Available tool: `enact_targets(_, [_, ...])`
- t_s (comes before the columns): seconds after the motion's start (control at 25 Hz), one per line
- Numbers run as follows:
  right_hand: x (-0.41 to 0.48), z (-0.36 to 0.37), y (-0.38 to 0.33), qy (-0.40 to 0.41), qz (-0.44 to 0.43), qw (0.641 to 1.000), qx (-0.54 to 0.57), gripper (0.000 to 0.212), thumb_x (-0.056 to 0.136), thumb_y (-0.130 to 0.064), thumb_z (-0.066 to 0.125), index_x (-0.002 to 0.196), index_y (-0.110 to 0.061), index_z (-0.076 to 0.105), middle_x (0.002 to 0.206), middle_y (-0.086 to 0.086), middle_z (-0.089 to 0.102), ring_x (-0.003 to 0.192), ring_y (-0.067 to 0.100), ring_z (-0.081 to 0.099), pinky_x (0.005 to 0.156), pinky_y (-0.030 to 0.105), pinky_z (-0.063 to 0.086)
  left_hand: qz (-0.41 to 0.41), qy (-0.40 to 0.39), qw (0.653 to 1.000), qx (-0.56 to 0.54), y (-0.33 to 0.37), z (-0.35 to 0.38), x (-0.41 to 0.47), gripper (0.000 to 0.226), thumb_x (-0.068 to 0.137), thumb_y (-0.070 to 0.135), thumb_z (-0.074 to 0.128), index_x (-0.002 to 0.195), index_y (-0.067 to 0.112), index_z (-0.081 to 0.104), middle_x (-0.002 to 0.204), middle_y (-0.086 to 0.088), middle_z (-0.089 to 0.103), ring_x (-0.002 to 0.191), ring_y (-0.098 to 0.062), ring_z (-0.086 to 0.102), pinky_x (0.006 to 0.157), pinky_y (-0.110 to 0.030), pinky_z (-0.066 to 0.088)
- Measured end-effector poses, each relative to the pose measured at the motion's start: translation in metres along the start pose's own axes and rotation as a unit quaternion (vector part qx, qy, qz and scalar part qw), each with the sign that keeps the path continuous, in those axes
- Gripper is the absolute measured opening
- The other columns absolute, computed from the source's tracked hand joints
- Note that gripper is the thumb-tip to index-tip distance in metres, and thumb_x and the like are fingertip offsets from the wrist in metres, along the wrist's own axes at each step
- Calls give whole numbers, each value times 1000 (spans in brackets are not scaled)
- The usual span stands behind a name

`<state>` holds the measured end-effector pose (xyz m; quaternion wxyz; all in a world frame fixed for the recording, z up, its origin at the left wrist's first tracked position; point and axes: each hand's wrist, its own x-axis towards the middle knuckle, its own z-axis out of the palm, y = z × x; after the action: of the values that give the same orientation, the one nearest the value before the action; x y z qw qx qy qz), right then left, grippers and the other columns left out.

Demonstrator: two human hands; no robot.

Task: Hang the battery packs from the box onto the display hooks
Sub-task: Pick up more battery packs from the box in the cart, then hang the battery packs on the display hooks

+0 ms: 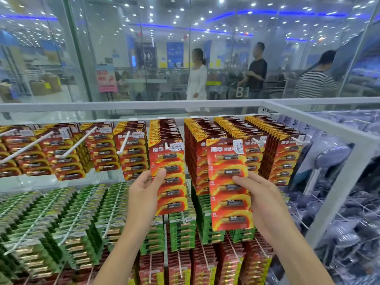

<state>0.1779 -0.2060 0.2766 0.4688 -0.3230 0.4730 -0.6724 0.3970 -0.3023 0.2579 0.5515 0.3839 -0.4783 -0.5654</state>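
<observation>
My left hand grips a red battery pack by its left edge; the pack's top hole sits on the tip of a white hook, in front of a full row of packs. My right hand holds a second red battery pack by its right edge, upright, off any hook, in front of the row to the right. White hooks stick out of the other red rows in the top tier. No box is in view.
Green battery packs fill the tier below, red ones the bottom tier. A white metal frame bounds the rack on the right, with bagged goods beyond. Behind the glass wall stand people.
</observation>
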Motion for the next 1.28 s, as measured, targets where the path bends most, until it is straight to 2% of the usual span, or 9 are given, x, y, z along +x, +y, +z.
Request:
enact_targets(0.08, [8,4,1,3,6,1000,-19,52,75,-34,85,124,-22,73,123,6,74,117,36,67,99,61,53,7,3,1000,9,-4,-3,1,24,100,34,65,117,18,71,97,-5,81,82,-26,79,59,-33,63])
enact_targets(0.12, [10,5,1,3,5,1000,-18,52,77,-34,84,126,-22,72,123,7,74,117,36,68,100,62,53,10,7,1000,16,-5,-4,1,29,98,36,66,121,18,70,99,-3,81,84,-25,79,61,-33,64])
enact_targets(0.24, [17,5,1,4,8,1000,-9,39,91,-22,74,129,-15,69,117,12,76,106,35,73,94,58,57,17,11,1000,22,-8,-6,2,32,98,37,66,123,18,68,100,-1,81,86,-23,79,62,-30,64])
enact_targets(0.4, [11,4,-3,-5,0,1000,-15,20,96,-14,68,113,-12,76,106,12,78,90,30,77,66,40,62,23,1,999,23,-9,-6,1,25,102,34,59,115,17,73,99,-4,81,87,-26,79,63,-32,64])
enact_targets(0.72, [8,8,-9,6,1,999,-50,15,95,-13,69,108,-11,77,100,12,79,82,27,77,64,38,60,29,19,999,34,-10,-11,3,24,105,35,53,109,23,74,97,0,81,86,-22,79,69,-36,64])
enact_targets(0.92, [20,16,-4,19,15,999,-46,18,94,-14,71,110,-10,75,102,14,79,87,32,77,72,45,61,22,25,999,37,-13,-10,8,26,104,38,54,112,23,74,103,-2,81,93,-25,78,84,-47,61])
enact_targets(1.08, [43,20,4,39,10,995,-88,17,94,-17,72,104,-4,75,103,18,77,89,35,76,83,51,62,20,36,998,47,-16,-7,9,31,97,50,60,111,27,75,107,1,79,105,-26,75,93,-51,58])
enact_targets(1.2, [55,15,17,52,-4,991,-124,14,91,-33,76,80,-25,81,91,-7,79,96,19,73,97,45,54,62,52,993,87,-21,-3,2,24,101,44,59,111,26,72,96,2,75,95,-22,70,90,-42,55])
enact_targets(1.28, [56,8,28,47,-5,988,-150,19,85,-52,78,84,-33,81,97,-14,78,108,14,69,105,44,49,59,60,990,115,-25,-5,-6,19,102,41,60,110,27,71,93,5,72,88,-20,67,84,-38,53])
